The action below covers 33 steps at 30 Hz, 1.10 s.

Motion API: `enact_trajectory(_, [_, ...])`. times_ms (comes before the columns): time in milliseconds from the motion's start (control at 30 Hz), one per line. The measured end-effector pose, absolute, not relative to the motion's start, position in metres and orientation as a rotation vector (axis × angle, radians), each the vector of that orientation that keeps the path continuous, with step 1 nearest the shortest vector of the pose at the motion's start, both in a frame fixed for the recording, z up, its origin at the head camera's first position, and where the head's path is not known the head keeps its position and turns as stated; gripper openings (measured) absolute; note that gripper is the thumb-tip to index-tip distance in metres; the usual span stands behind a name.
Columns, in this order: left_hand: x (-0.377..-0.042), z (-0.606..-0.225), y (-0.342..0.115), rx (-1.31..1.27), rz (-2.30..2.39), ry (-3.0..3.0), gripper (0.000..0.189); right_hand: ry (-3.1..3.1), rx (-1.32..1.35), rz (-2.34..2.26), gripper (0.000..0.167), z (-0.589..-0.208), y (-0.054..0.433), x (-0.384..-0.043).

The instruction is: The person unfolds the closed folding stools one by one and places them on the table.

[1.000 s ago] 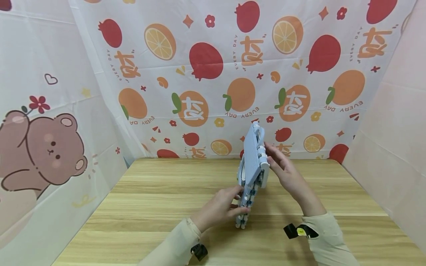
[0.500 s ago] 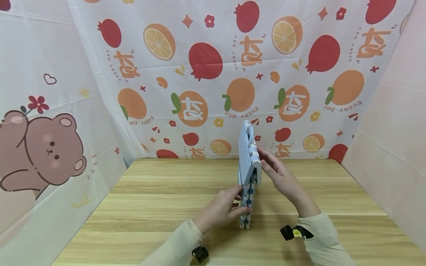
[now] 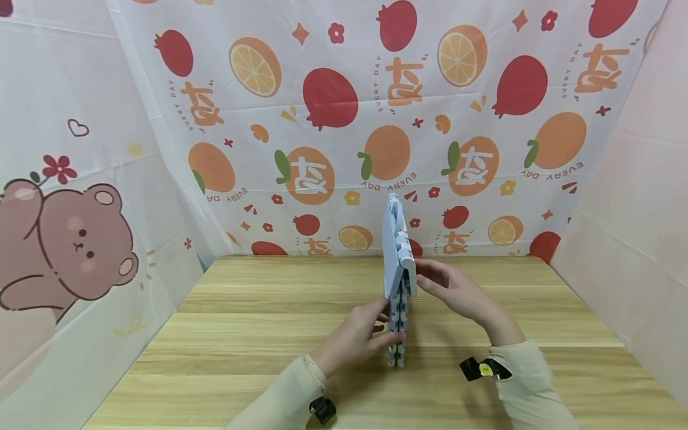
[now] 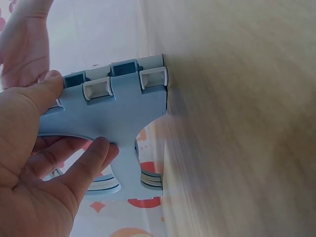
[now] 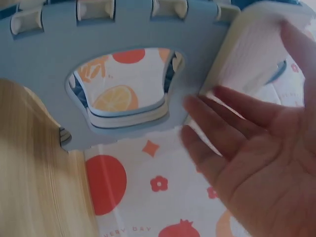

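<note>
Nearest, bottom of the head frame: two cream sleeves [image 3: 290, 391], each with a black wrist unit [image 3: 323, 409] below the cuff. The one at lower right has a yellow label [image 3: 485, 369].

Left hand [image 3: 355, 337], lower center: holding the folded blue-and-white plastic piece [image 3: 396, 278]. Left wrist view: digits pinch the panel, some at the hinged edge, others at the cutout.

The piece is just right of center, upright and edge-on to the head camera, lower end down at the table [image 3: 258, 322]. White hinge knuckles [image 5: 96, 10] run along the top of the right wrist frame; a white flap [image 5: 252, 44] angles off the blue panel at upper right there.

Right hand [image 3: 459, 292], right of the piece and farther back: fingers loosely extended, gripping nothing, fingertips right by the flap. Can't tell if they're in contact.

Behind the tabletop: fruit-print backdrop [image 3: 330, 98] across the upper frame. White side sheet [image 3: 102, 128] on the left, brown bear print [image 3: 86, 239] on it.
</note>
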State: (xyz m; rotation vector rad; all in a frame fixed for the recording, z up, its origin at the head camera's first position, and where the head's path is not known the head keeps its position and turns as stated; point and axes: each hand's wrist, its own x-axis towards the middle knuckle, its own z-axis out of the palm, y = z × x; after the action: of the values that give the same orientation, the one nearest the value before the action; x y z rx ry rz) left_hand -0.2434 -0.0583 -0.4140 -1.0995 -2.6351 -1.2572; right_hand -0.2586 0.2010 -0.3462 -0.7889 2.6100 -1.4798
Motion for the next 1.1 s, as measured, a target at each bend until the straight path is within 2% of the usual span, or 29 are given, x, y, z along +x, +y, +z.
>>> enact_trajectory(333, [-0.244,-0.415,-0.058,-1.095,-1.267,-2.626,0.06,2.534,-0.843,-1.29,0.056,-0.35,0.208,-0.26])
enact_trajectory(733, [-0.246,-0.416,-0.06,-1.111,-1.257,-2.636,0.057,2.472,-0.937,-1.271,0.037,-0.362,0.194,-0.265])
enact_trajectory(1100, [-0.248,-0.416,-0.062,-1.126,-1.226,-2.669,0.058,2.465,-0.914,-1.283,0.035,-0.364,0.188,-0.263])
